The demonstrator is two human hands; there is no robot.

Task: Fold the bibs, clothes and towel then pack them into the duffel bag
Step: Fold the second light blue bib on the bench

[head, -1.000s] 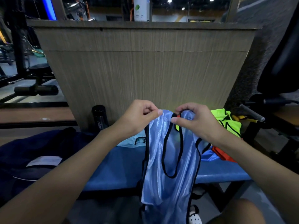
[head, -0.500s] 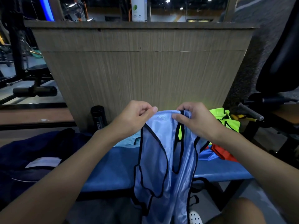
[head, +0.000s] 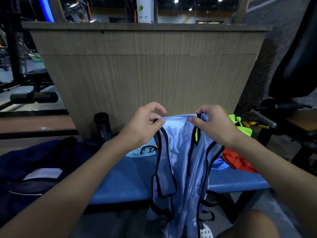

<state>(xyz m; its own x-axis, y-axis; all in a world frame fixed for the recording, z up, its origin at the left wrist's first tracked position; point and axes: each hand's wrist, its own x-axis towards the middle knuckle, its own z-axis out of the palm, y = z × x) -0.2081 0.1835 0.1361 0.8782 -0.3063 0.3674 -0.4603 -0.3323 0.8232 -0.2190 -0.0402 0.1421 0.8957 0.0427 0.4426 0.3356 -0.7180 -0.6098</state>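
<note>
A light blue bib point(head: 180, 162) with black trim hangs in front of me over the blue bench point(head: 123, 179). My left hand point(head: 144, 124) pinches its top edge at the left and my right hand point(head: 212, 124) pinches the same edge at the right, so the edge is stretched between them. A folded pale blue bib point(head: 144, 151) lies on the bench behind my left wrist. A neon yellow bib point(head: 240, 126) and an orange bib point(head: 236, 160) lie at the bench's right end. The dark navy duffel bag point(head: 34, 169) sits open at the left.
A black bottle point(head: 102, 127) stands behind the bench against a wooden partition point(head: 147, 74). Gym equipment with a padded roller point(head: 34, 97) is at the left, and a black machine with a grey handle point(head: 262, 117) at the right. My knee point(head: 253, 224) shows at the bottom.
My hands have drawn apart along the bib's top edge, spreading it wider. The bib's straps now hang lower and more open on the left.
</note>
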